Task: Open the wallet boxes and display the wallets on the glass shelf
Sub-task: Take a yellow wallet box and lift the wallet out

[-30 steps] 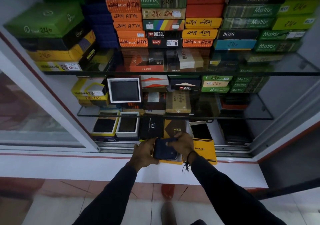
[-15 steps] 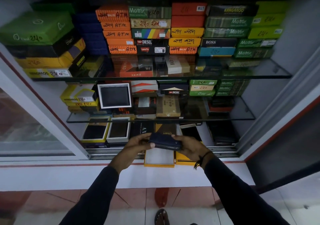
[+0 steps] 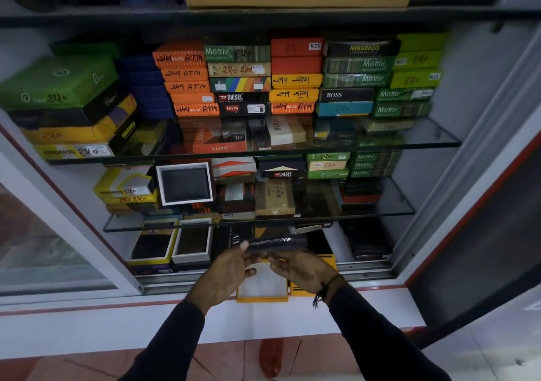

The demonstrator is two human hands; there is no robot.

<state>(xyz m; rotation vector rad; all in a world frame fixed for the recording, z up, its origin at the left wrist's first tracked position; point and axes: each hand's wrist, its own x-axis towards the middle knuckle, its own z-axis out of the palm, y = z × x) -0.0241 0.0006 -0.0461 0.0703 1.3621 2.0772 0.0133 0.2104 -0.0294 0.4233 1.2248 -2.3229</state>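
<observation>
Both hands hold a dark blue zip wallet (image 3: 278, 243) level, just in front of the bottom shelf. My left hand (image 3: 227, 275) grips its left end and my right hand (image 3: 304, 269) supports its right end from below. Under the wallet an open yellow box (image 3: 262, 288) with a white lining lies empty on the white ledge (image 3: 117, 319). Its yellow lid (image 3: 301, 291) lies to the right, partly hidden by my right hand. The lower glass shelf (image 3: 322, 218) is directly above the wallet.
Two opened boxes (image 3: 172, 244) showing dark wallets stand at the bottom left. A framed wallet box (image 3: 185, 183) stands upright on the lower glass shelf. Stacked closed boxes fill the upper glass shelf (image 3: 424, 140). A sliding glass door (image 3: 44, 234) is at left.
The wallet has been lifted out of the yellow box and raised toward the shelves, turned edge-on. My view has tilted up, showing more of the cabinet top.
</observation>
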